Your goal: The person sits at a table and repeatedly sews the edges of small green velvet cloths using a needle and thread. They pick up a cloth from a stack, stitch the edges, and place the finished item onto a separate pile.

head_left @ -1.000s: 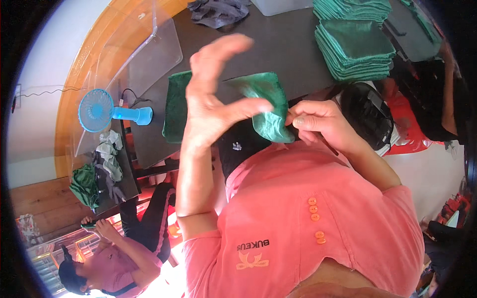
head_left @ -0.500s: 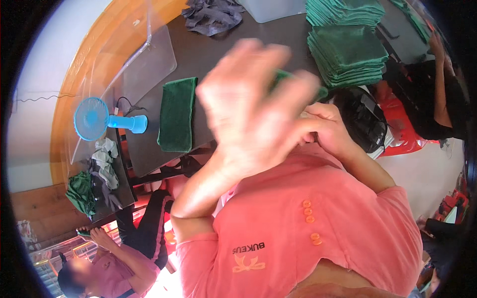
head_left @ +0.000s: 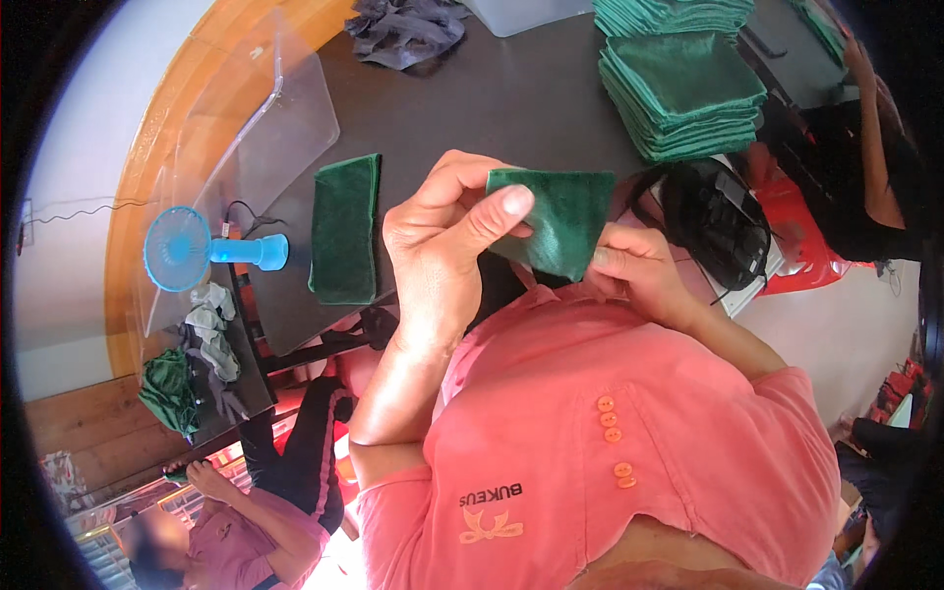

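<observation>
A small dark green piece of velvety cloth (head_left: 565,221) is stretched between my hands in front of my chest. My left hand (head_left: 447,221) pinches its left edge, thumb lying on the face of the cloth. At the lower right corner, the thumb and fingers of my right hand (head_left: 634,270) grip it. Left of my hands, a narrow pile of green cloth (head_left: 344,231) lies flat on the dark table (head_left: 433,108). Beyond my right hand stands a tall stack of green cloths (head_left: 678,93), with a second stack behind it.
A blue fan (head_left: 179,248) stands at the left beside a clear plastic sheet (head_left: 295,128). Crumpled grey cloth (head_left: 405,31) lies at the far edge near a pale bin (head_left: 536,12). A black bag (head_left: 716,226) sits at right. Co-workers are at lower left (head_left: 256,531) and far right (head_left: 836,187).
My left hand, blurred over the cloth before, has drawn back left and now pinches its edge. The cloth, mostly hidden earlier, now lies in plain view between both hands.
</observation>
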Demonstrator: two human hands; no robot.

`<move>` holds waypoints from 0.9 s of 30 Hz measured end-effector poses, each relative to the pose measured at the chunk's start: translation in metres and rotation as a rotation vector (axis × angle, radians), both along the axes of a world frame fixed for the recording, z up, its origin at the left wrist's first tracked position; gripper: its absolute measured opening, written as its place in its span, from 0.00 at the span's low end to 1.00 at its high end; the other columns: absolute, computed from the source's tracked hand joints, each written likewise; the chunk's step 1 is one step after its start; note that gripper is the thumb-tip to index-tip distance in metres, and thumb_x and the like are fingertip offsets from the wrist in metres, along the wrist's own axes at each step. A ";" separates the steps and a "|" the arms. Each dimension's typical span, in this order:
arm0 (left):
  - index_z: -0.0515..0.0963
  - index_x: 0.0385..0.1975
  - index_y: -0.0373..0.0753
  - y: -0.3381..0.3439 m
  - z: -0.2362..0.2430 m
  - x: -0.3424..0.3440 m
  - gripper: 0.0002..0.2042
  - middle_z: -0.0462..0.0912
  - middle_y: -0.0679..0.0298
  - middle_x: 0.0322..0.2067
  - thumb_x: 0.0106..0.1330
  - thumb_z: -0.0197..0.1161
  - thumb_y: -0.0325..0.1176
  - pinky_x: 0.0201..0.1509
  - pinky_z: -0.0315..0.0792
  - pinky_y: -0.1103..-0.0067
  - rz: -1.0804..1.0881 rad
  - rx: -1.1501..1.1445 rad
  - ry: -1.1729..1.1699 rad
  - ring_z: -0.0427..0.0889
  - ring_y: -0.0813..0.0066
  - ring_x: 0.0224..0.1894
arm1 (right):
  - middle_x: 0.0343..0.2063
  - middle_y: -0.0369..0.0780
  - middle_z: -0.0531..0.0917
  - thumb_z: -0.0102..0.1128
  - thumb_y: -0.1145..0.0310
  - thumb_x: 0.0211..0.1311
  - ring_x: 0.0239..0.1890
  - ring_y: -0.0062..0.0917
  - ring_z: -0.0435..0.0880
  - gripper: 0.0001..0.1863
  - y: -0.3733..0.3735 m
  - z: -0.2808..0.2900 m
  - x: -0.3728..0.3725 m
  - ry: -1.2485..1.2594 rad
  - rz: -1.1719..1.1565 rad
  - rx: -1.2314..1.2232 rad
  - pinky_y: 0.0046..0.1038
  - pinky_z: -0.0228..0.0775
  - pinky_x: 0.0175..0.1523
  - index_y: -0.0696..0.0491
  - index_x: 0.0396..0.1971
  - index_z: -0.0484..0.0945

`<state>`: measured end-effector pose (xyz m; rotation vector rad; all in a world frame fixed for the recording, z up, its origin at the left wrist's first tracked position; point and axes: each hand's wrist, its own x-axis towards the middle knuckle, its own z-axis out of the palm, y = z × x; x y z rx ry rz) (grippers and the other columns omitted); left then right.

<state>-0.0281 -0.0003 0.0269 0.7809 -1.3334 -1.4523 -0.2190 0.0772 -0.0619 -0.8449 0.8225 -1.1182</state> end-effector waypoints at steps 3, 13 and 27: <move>0.81 0.35 0.31 0.000 -0.002 -0.002 0.07 0.76 0.68 0.31 0.58 0.67 0.19 0.35 0.72 0.86 -0.015 -0.072 -0.011 0.75 0.83 0.30 | 0.17 0.30 0.70 0.57 0.68 0.64 0.20 0.12 0.65 0.11 -0.003 -0.003 -0.002 0.089 -0.083 -0.108 0.18 0.53 0.25 0.59 0.39 0.80; 0.82 0.38 0.32 0.001 -0.010 -0.005 0.07 0.75 0.69 0.30 0.59 0.65 0.20 0.32 0.71 0.88 -0.039 -0.144 -0.016 0.74 0.85 0.29 | 0.22 0.32 0.78 0.62 0.74 0.59 0.23 0.12 0.72 0.10 -0.009 0.005 -0.011 0.479 -0.275 -0.421 0.17 0.63 0.28 0.60 0.40 0.82; 0.81 0.36 0.31 -0.003 -0.010 -0.018 0.06 0.78 0.67 0.28 0.60 0.65 0.21 0.29 0.75 0.84 0.116 0.150 0.200 0.76 0.82 0.27 | 0.18 0.34 0.75 0.61 0.72 0.59 0.20 0.12 0.69 0.08 -0.019 0.004 -0.016 0.345 -0.224 -0.201 0.17 0.58 0.25 0.62 0.33 0.80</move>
